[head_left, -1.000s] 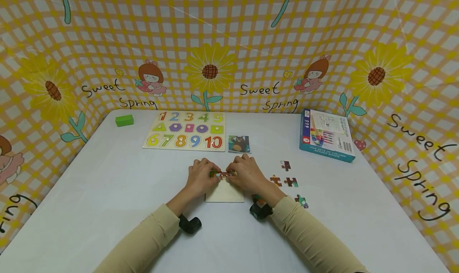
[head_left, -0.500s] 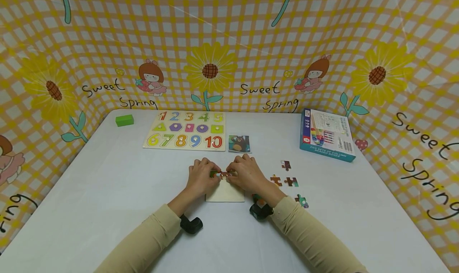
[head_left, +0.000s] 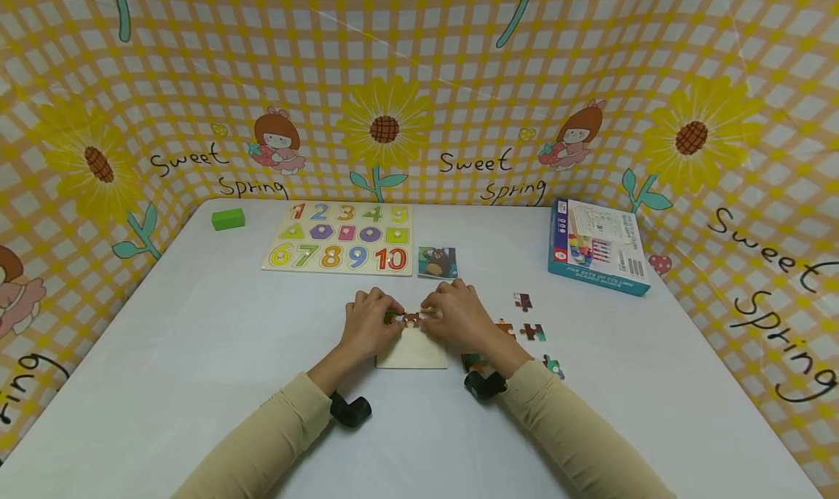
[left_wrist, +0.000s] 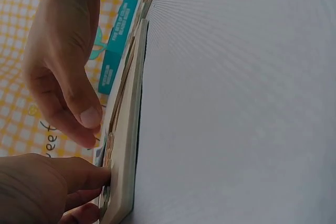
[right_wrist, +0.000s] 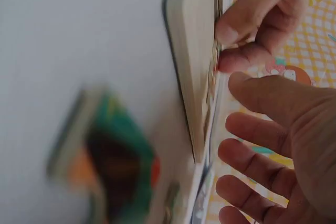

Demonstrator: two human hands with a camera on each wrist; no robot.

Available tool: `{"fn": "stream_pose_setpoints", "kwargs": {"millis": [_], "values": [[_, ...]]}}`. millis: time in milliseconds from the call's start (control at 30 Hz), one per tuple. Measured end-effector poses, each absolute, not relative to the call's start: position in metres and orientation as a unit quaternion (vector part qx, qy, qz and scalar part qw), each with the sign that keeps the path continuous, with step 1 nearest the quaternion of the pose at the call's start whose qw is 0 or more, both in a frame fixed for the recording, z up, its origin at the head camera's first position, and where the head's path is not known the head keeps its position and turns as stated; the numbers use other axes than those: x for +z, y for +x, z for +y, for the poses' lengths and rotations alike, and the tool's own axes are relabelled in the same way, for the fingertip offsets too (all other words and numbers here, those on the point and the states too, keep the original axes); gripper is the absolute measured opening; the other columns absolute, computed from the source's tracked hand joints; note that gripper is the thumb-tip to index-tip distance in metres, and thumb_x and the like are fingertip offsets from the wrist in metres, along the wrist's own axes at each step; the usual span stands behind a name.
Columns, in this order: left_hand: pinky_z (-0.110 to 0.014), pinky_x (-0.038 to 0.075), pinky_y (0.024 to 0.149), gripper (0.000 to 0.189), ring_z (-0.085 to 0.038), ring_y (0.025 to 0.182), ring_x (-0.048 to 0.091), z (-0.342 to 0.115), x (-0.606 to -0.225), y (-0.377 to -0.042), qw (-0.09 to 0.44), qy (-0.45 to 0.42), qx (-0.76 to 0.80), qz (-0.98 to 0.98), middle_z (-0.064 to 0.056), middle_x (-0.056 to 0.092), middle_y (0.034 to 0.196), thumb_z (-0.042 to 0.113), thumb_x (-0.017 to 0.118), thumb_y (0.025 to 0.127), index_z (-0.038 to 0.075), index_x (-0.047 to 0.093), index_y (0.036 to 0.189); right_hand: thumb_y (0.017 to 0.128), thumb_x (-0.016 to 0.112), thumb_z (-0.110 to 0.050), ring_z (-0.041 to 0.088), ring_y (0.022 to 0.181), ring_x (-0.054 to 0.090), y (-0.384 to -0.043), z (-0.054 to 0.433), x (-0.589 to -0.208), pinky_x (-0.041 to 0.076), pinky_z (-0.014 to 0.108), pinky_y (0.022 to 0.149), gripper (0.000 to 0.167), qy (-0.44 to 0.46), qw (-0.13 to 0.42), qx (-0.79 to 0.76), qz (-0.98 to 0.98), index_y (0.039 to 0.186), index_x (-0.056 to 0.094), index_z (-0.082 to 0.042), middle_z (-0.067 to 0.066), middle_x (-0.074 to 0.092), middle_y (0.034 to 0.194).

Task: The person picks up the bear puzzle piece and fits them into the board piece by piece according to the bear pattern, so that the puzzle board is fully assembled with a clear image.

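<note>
A pale wooden puzzle tray (head_left: 411, 352) lies in front of me, with joined bear-face jigsaw pieces (head_left: 411, 320) along its far edge. My left hand (head_left: 367, 321) is at the tray's far left corner, pinching a greenish jigsaw piece (head_left: 391, 316) between thumb and finger. Over the far right corner hovers my right hand (head_left: 464, 315). In the right wrist view its fingers (right_wrist: 257, 163) are spread and loosely bent, holding nothing. Several loose jigsaw pieces (head_left: 533, 332) lie to the right; one dark green and orange piece (right_wrist: 123, 156) shows blurred near the right wrist.
A bear picture card (head_left: 438, 262) lies beyond the tray, beside a number-and-shape board (head_left: 337, 271). At the back left sits a green block (head_left: 227, 220). A blue game box (head_left: 599, 248) stands at the back right. Patterned cloth (head_left: 387, 47) walls the table.
My right hand has shifted slightly right and its fingertips have come away from the pieces, baring more of the tray's far right edge. The left hand stays put.
</note>
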State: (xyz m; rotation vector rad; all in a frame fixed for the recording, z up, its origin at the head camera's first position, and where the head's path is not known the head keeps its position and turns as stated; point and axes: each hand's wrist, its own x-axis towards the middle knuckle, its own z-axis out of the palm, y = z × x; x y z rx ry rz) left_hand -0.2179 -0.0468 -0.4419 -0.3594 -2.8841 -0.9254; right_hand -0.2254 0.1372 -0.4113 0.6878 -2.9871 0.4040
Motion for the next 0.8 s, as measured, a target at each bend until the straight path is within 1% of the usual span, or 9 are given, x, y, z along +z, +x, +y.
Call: {"fn": "stream_pose_setpoints", "kwargs": {"millis": [300,633,800], "values": [[-0.042,0.031,0.083,0.016,-0.023,0.096,0.043,-0.046,-0.441,-0.218,0.046,-0.118,-0.312,-0.942,-0.003,0.058,0.101,0.020,0.071,0.079,0.014,0.070,0.094,0.081,0.072,-0.031,0.028,0.098,0.049,-0.225,0.174,-0.399,0.038,0.047,0.084,0.033,0.209,0.046,0.162,-0.963,0.108,0.070,-0.012,0.007,0.064,0.105],[-0.043,0.031,0.083,0.014,-0.024,0.096,0.043,-0.047,-0.439,-0.215,0.046,-0.121,-0.313,-0.941,-0.004,0.057,0.101,0.019,0.070,0.080,0.014,0.070,0.093,0.083,0.070,-0.028,0.033,0.106,0.046,-0.231,0.230,-0.401,0.033,0.053,0.092,0.035,0.141,0.019,0.201,-0.969,0.111,0.068,-0.008,0.012,0.063,0.108],[-0.043,0.031,0.083,0.013,-0.024,0.097,0.043,-0.047,-0.439,-0.216,0.044,-0.120,-0.314,-0.941,-0.004,0.058,0.102,0.018,0.070,0.080,0.014,0.070,0.093,0.084,0.068,-0.027,0.033,0.103,0.046,-0.235,0.257,-0.403,0.035,0.051,0.088,0.035,0.120,0.013,0.201,-0.972,0.113,0.068,-0.007,0.016,0.062,0.111]]}}
